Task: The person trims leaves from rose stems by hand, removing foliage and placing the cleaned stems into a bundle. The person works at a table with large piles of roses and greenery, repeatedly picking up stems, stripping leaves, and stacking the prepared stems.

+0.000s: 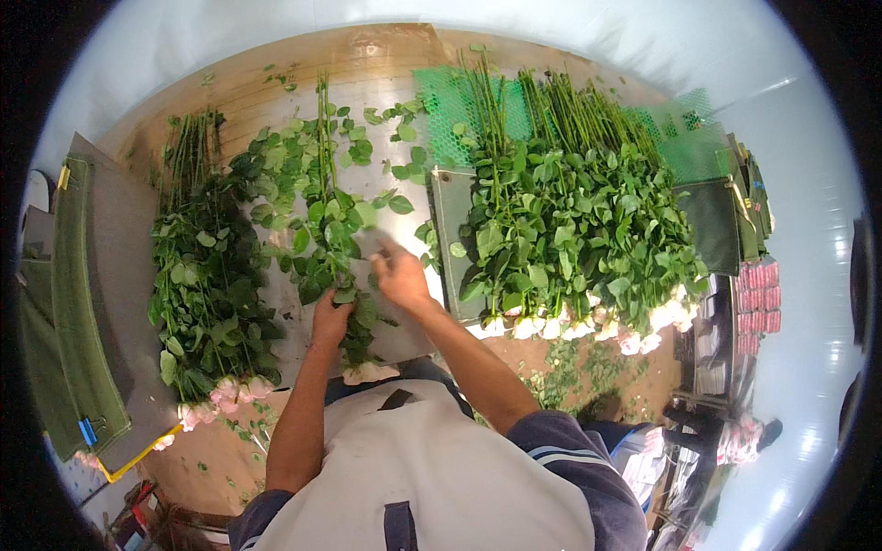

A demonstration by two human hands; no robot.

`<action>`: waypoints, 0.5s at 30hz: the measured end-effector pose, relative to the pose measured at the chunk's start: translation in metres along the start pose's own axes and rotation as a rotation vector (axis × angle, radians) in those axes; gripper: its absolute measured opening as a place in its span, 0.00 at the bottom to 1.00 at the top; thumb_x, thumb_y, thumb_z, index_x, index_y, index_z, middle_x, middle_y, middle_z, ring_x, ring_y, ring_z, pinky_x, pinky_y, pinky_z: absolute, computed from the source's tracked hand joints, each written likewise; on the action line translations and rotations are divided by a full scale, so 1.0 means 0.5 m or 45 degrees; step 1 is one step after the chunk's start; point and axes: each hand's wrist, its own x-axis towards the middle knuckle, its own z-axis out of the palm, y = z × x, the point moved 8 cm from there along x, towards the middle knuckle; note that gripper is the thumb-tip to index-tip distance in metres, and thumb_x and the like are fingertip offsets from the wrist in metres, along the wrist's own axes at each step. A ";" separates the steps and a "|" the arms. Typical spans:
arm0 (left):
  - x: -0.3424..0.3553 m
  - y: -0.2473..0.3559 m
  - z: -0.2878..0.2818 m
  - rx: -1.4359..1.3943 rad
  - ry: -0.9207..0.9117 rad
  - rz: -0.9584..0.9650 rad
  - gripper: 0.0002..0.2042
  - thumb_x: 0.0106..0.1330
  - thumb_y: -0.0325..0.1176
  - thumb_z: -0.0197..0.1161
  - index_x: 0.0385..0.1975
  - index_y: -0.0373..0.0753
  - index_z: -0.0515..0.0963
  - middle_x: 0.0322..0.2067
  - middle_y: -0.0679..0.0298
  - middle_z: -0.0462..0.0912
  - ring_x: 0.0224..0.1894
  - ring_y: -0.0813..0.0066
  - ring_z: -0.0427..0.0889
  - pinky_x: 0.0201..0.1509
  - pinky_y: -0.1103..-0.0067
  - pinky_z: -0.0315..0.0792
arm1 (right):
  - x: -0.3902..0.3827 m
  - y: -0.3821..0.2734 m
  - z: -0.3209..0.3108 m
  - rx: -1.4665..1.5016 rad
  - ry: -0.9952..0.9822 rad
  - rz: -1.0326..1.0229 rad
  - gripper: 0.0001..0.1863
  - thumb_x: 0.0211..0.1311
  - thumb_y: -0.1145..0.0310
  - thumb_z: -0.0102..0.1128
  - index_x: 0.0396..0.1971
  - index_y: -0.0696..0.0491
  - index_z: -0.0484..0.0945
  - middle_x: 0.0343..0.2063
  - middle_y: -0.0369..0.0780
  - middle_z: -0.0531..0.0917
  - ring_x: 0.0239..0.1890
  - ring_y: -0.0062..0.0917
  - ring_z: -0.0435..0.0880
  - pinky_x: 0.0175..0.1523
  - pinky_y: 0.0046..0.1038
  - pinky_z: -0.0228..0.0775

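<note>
In the middle of the metal worktop (395, 317) lies a small bunch of roses (326, 220), its leafy stems pointing away from me and its pale heads near my waist. My left hand (332, 321) is closed around these stems, low down near the heads. Just right of the bunch, my right hand (401, 275) hovers beside the leaves, its fingers smeared by motion. I cannot make out whether it holds anything. Loose green leaves (400, 204) lie scattered around the stems.
A pile of pink roses (216, 275) lies on the left. A larger pile of pale roses (579, 220) rests on the right, by green mesh (441, 119). Green cloth-covered panels (87, 303) flank the left side. Leaves litter the brown floor (551, 372). Stacked pink-and-white bundles (758, 303) stand far right.
</note>
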 end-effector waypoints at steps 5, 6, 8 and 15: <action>-0.035 0.022 0.015 -0.155 0.112 -0.115 0.20 0.65 0.33 0.54 0.57 0.33 0.69 0.49 0.56 0.77 0.48 0.65 0.75 0.53 0.72 0.67 | -0.025 0.083 -0.309 -0.196 0.562 -0.225 0.13 0.59 0.70 0.55 0.41 0.60 0.78 0.38 0.50 0.81 0.41 0.44 0.80 0.48 0.37 0.71; -0.041 0.024 0.018 -0.177 0.143 -0.173 0.20 0.65 0.34 0.54 0.56 0.33 0.70 0.49 0.57 0.76 0.49 0.66 0.74 0.53 0.71 0.67 | -0.033 0.106 -0.355 -0.187 0.665 -0.252 0.13 0.59 0.70 0.55 0.42 0.60 0.78 0.37 0.51 0.81 0.40 0.44 0.80 0.48 0.37 0.71; -0.053 0.022 0.013 -0.230 0.241 -0.307 0.21 0.65 0.36 0.55 0.55 0.33 0.71 0.50 0.57 0.76 0.50 0.67 0.73 0.54 0.70 0.66 | -0.025 0.160 -0.416 -0.151 0.722 -0.178 0.14 0.59 0.71 0.56 0.42 0.61 0.77 0.37 0.51 0.81 0.41 0.43 0.80 0.49 0.36 0.70; -0.041 0.038 0.015 0.020 0.045 -0.352 0.30 0.63 0.44 0.58 0.64 0.42 0.62 0.61 0.54 0.66 0.63 0.53 0.64 0.63 0.60 0.60 | 0.031 0.276 -0.441 -0.248 0.518 0.028 0.24 0.60 0.60 0.57 0.50 0.63 0.71 0.45 0.55 0.76 0.50 0.48 0.74 0.56 0.39 0.65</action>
